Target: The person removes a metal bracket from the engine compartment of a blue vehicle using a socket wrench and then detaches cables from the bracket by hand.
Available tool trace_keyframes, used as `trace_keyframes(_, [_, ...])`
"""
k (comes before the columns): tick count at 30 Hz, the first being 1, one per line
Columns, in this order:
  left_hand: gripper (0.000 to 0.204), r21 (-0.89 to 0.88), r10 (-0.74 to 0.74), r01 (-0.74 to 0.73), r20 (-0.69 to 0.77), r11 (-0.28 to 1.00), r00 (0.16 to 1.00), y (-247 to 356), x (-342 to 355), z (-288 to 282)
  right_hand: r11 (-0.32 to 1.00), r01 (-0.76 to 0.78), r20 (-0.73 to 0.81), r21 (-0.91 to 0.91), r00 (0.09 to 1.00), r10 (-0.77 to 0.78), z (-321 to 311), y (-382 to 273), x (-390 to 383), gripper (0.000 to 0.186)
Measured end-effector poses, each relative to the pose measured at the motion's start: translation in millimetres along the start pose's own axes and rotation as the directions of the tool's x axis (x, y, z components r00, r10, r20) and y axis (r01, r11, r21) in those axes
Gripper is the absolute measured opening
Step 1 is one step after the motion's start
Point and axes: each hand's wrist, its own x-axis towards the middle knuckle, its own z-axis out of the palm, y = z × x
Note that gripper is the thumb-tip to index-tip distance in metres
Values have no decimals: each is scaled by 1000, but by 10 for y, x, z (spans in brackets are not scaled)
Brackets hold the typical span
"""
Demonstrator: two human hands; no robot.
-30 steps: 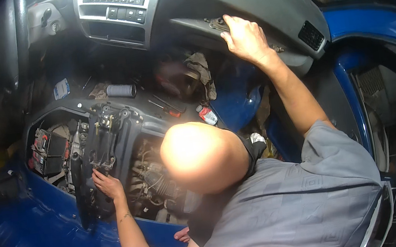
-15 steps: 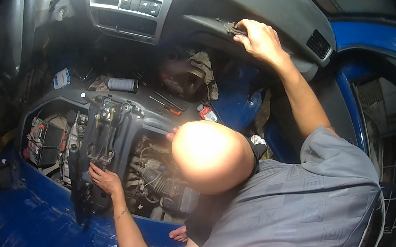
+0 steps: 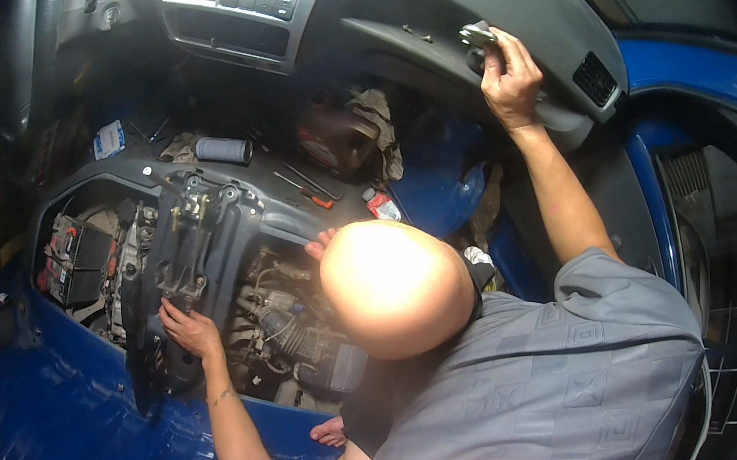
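Observation:
My right hand (image 3: 512, 81) is raised by the dashboard ledge, its fingers closed on a small shiny metal part with a dark round end (image 3: 475, 37); its exact kind I cannot make out. Two small dark pieces that look like bolts (image 3: 417, 34) lie on the ledge to its left. My left hand (image 3: 191, 331) rests with stretched fingers on a black centre panel (image 3: 174, 297) carrying a metal lever mechanism (image 3: 190, 218). That panel lies between two openings: one shows a battery (image 3: 86, 265), the other the engine (image 3: 288, 324) with a ribbed hose.
A grey cylinder (image 3: 224, 150), an orange-handled tool (image 3: 318, 197), a small red-and-white bottle (image 3: 381, 204) and a dark jug (image 3: 334, 141) with a rag (image 3: 381, 130) stand or lie beyond the openings. My bent knee (image 3: 395, 287) rises beside the engine opening. Blue bodywork (image 3: 50, 430) spreads at the left.
My right hand has moved slightly right along the dashboard and turned upward, lifting the metal part off the ledge. The small pieces there now show. My left hand has barely moved.

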Motion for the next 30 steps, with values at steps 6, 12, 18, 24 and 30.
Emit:
trace_keyframes(6, [57, -193, 27, -77, -249, 978, 968, 407, -125, -202, 647, -613, 410, 452, 788, 460, -122, -663, -383, 12])
trace_keyframes(12, [54, -950, 215, 284, 306, 128, 927, 2120, -332, -736, 411, -827, 921, 383, 375, -102, 523, -1482, -1229, 22])
trace_keyframes(18, [40, -858, 237, 486, 514, 170, 824, 2351, 5, -699, 336, -893, 949, 299, 241, -204, 620, -1713, -1219, 25])
trace_keyframes(24, [39, -803, 340, 486, 590, 345, 733, 2268, 56, -654, 430, -861, 961, 270, 271, -61, 568, -1638, -1332, 22])
trace_keyframes(30, [33, -691, 303, 679, 721, 248, 623, 2199, -59, -541, 321, -902, 955, 290, 253, -153, 595, -1586, -1378, 18])
